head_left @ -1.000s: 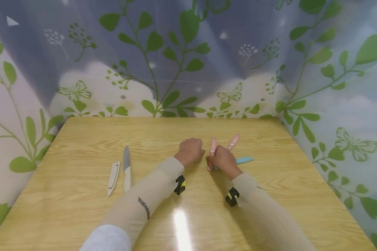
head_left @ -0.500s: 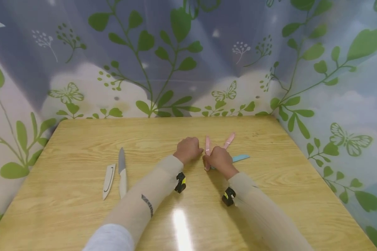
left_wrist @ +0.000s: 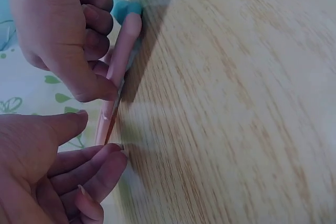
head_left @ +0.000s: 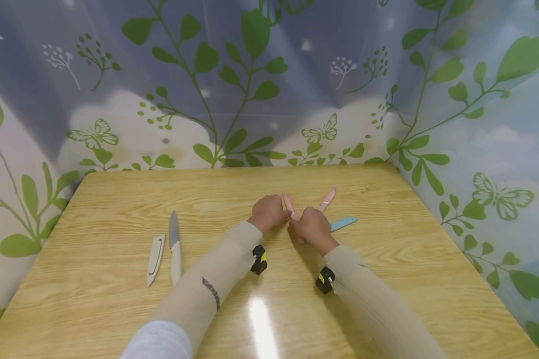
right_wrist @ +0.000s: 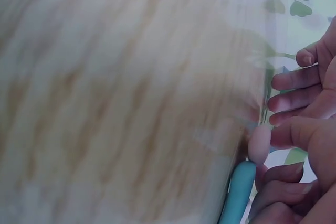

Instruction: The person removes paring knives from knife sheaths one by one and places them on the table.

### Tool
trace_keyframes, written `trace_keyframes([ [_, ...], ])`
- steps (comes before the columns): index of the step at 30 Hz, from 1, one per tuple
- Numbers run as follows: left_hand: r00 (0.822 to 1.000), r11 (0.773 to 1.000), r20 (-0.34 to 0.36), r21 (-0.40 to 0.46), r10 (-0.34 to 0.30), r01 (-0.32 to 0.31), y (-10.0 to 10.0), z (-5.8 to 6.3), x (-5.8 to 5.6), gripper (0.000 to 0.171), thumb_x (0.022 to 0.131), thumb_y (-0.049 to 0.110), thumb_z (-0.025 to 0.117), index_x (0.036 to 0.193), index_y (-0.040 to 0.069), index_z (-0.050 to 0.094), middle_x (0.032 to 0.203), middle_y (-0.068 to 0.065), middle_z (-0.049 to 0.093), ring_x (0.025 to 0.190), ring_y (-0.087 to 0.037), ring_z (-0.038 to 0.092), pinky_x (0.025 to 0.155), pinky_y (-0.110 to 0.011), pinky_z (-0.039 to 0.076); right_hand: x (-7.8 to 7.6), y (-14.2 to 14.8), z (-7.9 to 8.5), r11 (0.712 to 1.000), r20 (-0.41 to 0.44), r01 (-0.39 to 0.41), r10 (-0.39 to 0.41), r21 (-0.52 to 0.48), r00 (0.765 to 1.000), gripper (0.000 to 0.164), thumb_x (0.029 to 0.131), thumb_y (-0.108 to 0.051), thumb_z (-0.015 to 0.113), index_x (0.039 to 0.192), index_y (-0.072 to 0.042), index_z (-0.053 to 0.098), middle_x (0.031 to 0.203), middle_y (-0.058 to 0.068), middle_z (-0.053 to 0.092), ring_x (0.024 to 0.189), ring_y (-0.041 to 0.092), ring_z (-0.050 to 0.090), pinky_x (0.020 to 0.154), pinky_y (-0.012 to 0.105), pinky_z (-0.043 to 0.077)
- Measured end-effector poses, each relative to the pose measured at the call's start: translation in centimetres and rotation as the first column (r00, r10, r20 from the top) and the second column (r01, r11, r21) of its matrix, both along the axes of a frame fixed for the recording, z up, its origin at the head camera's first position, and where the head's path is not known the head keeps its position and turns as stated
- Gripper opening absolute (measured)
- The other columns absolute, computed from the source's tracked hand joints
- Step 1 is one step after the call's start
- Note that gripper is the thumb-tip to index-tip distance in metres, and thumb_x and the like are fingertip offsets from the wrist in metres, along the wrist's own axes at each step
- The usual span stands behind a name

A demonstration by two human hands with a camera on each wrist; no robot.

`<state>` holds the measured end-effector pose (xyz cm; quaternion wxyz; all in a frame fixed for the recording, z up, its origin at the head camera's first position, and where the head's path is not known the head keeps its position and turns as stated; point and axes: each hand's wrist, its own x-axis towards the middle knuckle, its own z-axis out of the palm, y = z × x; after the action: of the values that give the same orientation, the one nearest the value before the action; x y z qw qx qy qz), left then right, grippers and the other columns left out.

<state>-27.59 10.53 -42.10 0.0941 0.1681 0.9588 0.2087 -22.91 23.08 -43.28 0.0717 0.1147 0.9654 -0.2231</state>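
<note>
Over the right part of the table, my right hand (head_left: 314, 225) grips the handle of a slim pink knife (head_left: 289, 205). Thumb and fingers pinch that pink handle (left_wrist: 122, 56) in the left wrist view. My left hand (head_left: 269, 214) is close beside it, thumb apart and fingers loosely extended (left_wrist: 100, 169) around the knife's tip; whether they touch it cannot be told. A second pink knife (head_left: 328, 199) lies behind the right hand. Part of a blue knife-shaped piece (head_left: 345, 224) shows to its right, its turquoise rounded end (right_wrist: 240, 192) under the right hand in the right wrist view.
A knife with a white handle and grey blade (head_left: 174, 244) lies on the left of the wooden table (head_left: 117, 209), partly behind the left forearm. Next to it rests a white sheath (head_left: 155, 259). A leaf-patterned curtain (head_left: 233, 89) stands along the table's back and right.
The pink knife in my right hand has tilted, its tip swinging left toward my left hand. The whole head view has shifted slightly; both hands stay nearly in place.
</note>
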Motion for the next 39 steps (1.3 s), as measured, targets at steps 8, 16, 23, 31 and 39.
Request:
trace_keyframes([
  [8,0.997,0.984,0.065,0.168,0.046,-0.056,-0.7,-0.4,-0.8,0.047,0.091,0.037,0.063,0.056,0.005,0.066,0.044,0.002,0.048,0.043,-0.011,0.044,0.042,-0.023,0.032,-0.1,-0.1,0.0,1.000,-0.051,0.018,-0.018,-0.005,0.999,0.040,0.086,-0.029,0.057,0.053,-0.008,0.058,0.039,0.001,0.052,0.035,0.014,0.045,0.032,0.024,0.029],
  [16,0.937,0.837,0.336,0.481,0.099,-0.261,-1.3,-1.1,-2.0,0.037,0.091,0.030,0.064,0.077,-0.003,0.073,0.067,-0.013,0.070,0.052,-0.013,0.059,0.054,-0.021,0.048,-0.3,-0.5,0.0,0.999,-0.091,-0.003,0.000,-0.036,0.996,0.045,0.088,-0.031,0.058,0.050,-0.008,0.059,0.040,0.003,0.056,0.035,0.013,0.047,0.033,0.023,0.030],
  [23,0.804,0.577,0.594,0.643,0.038,-0.503,-1.6,-1.5,-2.5,0.033,0.090,0.026,0.066,0.100,-0.006,0.067,0.079,-0.010,0.066,0.071,-0.018,0.065,0.077,-0.033,0.057,-0.2,-0.9,-0.1,0.996,-0.141,-0.006,-0.007,-0.092,0.990,0.048,0.090,-0.037,0.058,0.050,-0.010,0.058,0.039,0.002,0.057,0.036,0.014,0.051,0.035,0.025,0.033],
  [31,0.746,0.441,0.666,0.672,-0.010,-0.595,-1.8,-1.4,-3.1,0.034,0.090,0.018,0.066,0.113,-0.007,0.063,0.082,-0.010,0.067,0.064,-0.012,0.065,0.070,-0.026,0.058,0.0,-1.5,0.0,0.988,-0.208,-0.015,-0.017,-0.151,0.978,0.034,0.087,-0.032,0.060,0.061,-0.009,0.060,0.043,0.003,0.059,0.039,0.013,0.052,0.036,0.025,0.033],
  [39,0.758,0.355,0.652,0.716,-0.032,-0.601,-2.5,-0.8,-2.8,0.032,0.092,0.013,0.064,0.115,-0.009,0.061,0.081,-0.009,0.065,0.067,-0.012,0.065,0.089,-0.035,0.052,0.0,-1.9,-0.1,0.983,-0.231,-0.029,-0.014,-0.183,0.973,0.022,0.086,-0.026,0.061,0.083,-0.005,0.064,0.052,0.005,0.064,0.041,0.012,0.056,0.038,0.023,0.037],
])
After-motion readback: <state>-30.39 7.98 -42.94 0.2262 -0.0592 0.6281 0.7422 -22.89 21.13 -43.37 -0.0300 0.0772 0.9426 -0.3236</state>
